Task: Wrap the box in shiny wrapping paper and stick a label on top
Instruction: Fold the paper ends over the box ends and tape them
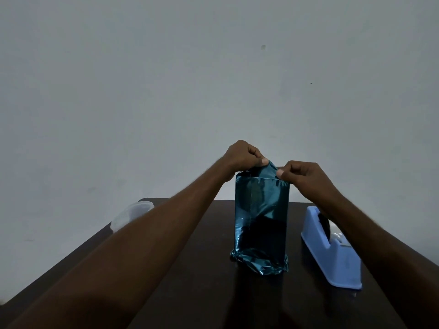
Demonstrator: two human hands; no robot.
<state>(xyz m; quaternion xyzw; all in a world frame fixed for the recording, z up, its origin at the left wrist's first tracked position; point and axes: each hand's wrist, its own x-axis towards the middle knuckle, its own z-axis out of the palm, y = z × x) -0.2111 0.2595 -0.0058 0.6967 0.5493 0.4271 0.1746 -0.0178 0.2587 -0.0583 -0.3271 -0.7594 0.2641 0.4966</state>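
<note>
Fingers (261, 161) of both hands pinching the teal wrapping paper (261, 210) atop the upright box — tape dispenser (332, 252) alongside.

I see glossy teal foil-like wrapping paper (261, 217), creased and mirror-bright, crumpled at its base. It stands on a dark, smooth table (202, 281) with a faint sheen. Beside it sit a matt pale-blue plastic tape dispenser (332, 260) and a translucent plastic container (131, 216).
</note>
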